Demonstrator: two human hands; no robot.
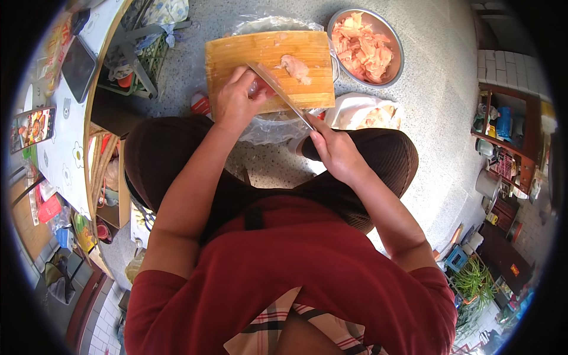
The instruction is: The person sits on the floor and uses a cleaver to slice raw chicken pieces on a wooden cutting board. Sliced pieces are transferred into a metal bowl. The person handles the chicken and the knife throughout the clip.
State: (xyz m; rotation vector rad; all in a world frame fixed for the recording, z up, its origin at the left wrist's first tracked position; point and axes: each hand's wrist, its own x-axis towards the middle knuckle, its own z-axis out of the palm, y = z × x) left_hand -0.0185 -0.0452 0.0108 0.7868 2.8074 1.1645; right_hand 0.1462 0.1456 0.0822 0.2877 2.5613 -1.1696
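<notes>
Before my knees lies a wooden cutting board [248, 49], resting over something wrapped in clear plastic [275, 128]. My left hand [239, 95] holds a piece of raw pale-pink meat [268, 77] down on the board, its fingers bent around it. My right hand [335, 148] grips the handle of a long-bladed knife [284, 95]. The blade runs up and left across the board, alongside the meat and close to the left fingertips. A smaller scrap of raw meat [296, 69] sits apart on the board's right half.
A metal bowl [401, 57] of sliced raw meat [364, 49] stands on the floor at the upper right. Below it is a white plastic bag [348, 108] with pale contents. At left, a table [66, 133] bears a lit phone [33, 128] and a dark tablet-like device [80, 69]. A green crate [153, 57] stands beyond.
</notes>
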